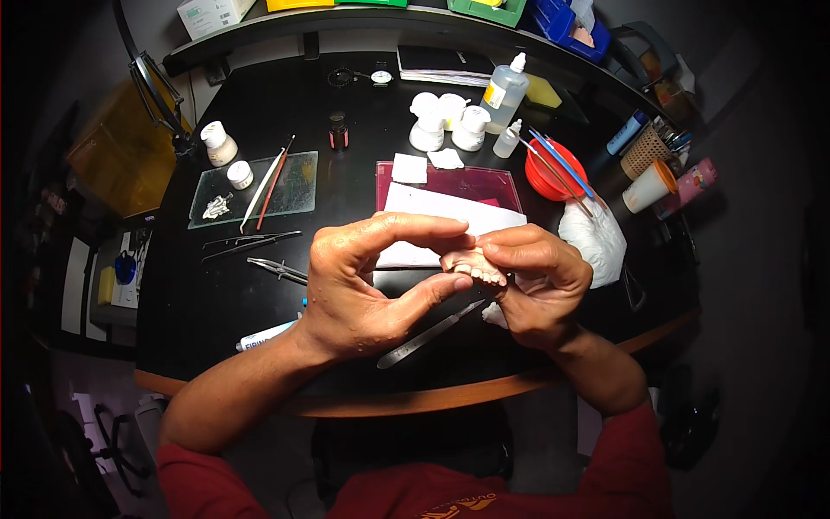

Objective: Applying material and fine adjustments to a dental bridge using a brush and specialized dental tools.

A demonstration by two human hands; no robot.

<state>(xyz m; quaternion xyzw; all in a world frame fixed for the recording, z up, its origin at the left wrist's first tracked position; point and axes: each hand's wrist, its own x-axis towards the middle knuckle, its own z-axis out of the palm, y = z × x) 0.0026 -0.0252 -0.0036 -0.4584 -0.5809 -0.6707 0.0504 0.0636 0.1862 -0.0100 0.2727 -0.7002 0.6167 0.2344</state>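
Left hand [356, 281], small tooth model [478, 264], right hand [545, 285] — side by side above a black table [346, 186].
At far left, a glass plate [298, 183] carries a small white jar [239, 176] and two thin tools [266, 195]; metal tweezers [251, 245] lie just below it. A white tube [266, 336] lies near the left forearm. The left thumb and forefinger curve apart, the thumb tip at the model's left end — whether that hand grips it, I cannot tell. A knife [424, 337] lies below, between the hands. The right hand pinches the model between thumb and forefinger, its row of teeth toward the person. Beyond stand a red bowl [541, 182] with brushes across it and a crumpled white bundle [596, 242].
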